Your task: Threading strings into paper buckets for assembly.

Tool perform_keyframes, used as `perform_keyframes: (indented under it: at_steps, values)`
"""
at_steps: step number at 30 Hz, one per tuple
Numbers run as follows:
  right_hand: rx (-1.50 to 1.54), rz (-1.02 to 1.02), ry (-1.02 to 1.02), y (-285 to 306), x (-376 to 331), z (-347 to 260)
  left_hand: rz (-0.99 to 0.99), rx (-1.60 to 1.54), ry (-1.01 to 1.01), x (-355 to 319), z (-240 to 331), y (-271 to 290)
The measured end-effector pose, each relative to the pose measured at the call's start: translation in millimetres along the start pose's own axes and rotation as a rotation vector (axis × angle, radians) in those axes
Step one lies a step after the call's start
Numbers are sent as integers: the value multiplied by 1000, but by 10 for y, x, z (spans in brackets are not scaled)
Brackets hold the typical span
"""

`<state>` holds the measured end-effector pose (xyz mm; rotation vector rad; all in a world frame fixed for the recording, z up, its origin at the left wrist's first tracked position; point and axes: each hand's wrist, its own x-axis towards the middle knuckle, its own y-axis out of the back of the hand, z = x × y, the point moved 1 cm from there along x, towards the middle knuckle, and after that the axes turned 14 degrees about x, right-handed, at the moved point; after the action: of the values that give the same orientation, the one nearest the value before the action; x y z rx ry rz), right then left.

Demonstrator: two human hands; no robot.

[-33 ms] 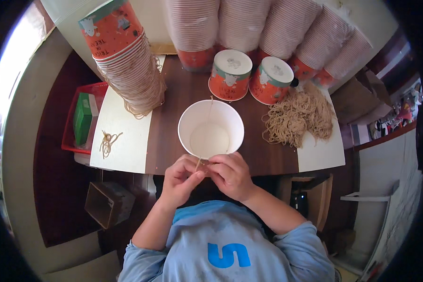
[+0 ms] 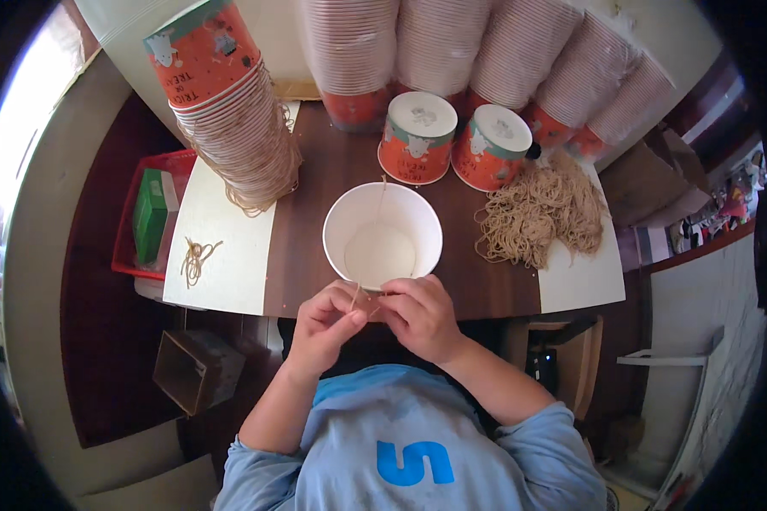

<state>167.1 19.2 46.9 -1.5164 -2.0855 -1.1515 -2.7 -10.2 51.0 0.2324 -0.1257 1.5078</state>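
Note:
A white-lined paper bucket (image 2: pixel 341 223) stands at the table's front edge with its open mouth up. A thin tan cord (image 2: pixel 382 203) starts at its far rim and runs down inside. At the near rim my left hand (image 2: pixel 322 330) pinches a piece of the same cord (image 2: pixel 355 296) between thumb and forefinger. Close beside it, my right hand (image 2: pixel 424 322) has its fingertips closed at the near rim, with a strand showing between the two hands. What exactly the right fingertips grip is partly hidden.
Two upturned orange buckets (image 2: pixel 416 157) stand behind. A tangled cord pile (image 2: pixel 537 213) lies right; a few loose cords (image 2: pixel 198 261) lie left. A tall stack of corded buckets (image 2: pixel 239 145) leans at the left. Wrapped bucket stacks (image 2: pixel 439 47) line the back. A red basket (image 2: pixel 126 243) sits left.
My left fingers have shifted slightly left with the cord, opening a little more space between the hands. The bucket and my right hand are almost unchanged.

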Motion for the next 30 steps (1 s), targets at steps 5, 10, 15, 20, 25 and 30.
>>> perform_keyframes:
  at_steps: [5, 10, 15, 20, 25, 30]
  values:
    - [-151, -23, -60, 43, 10, 100, -96, -591, 53, 120, -66, 27]
    - [-151, 19, -94, 8, 54, 160, -102, -749, 30, 157, -170, 90]
    - [-231, -60, -154, 59, 166, 104, -86, -882, 38, 264, -210, 122]
    - [-209, -280, -499, 387, 626, 132, -155, -805, 104, 343, -308, 264]
    - [-559, -234, -647, 690, 962, 929, -98, -281, 263, 336, -406, 374]
    - [-302, -323, -637, 555, 856, 1251, 30, 14, 680, 221, -681, 443]
